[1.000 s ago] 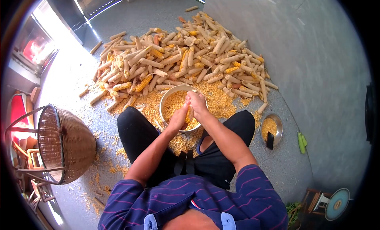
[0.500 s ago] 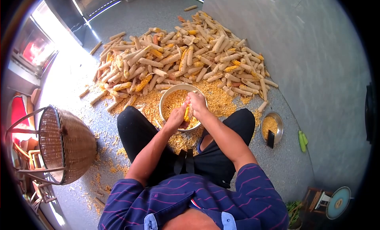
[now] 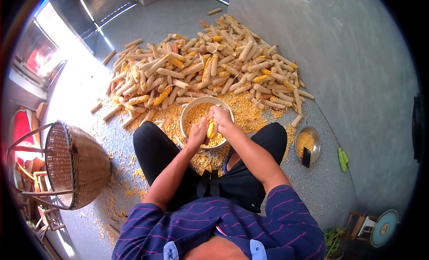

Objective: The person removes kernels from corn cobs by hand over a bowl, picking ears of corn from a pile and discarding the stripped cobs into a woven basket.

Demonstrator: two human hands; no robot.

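Over a pale round bucket [image 3: 182, 121] between the knees, my two hands are pressed together. My left hand [image 3: 198, 133] is closed around an ear of corn [image 3: 211, 128], whose yellow kernels show between the hands. Against the upper part of that ear, my right hand [image 3: 222, 118] is closed, with a pale cob end just visible at its fingers; the rest of what it grips is hidden. Loose yellow kernels [image 3: 196, 113] lie in the bucket under both hands.
A large heap of mostly stripped cobs [image 3: 178, 72] lies beyond the bucket, with kernels scattered around. At left a wicker basket [image 3: 85, 166] rests on its side. On the right are a metal bowl [image 3: 317, 141], a black phone-like object [image 3: 306, 157] and green vegetables [image 3: 342, 159].
Both hands stay over the bucket, with the ear turned slightly more upright between them. The left hand has shifted a little; the surroundings look the same.
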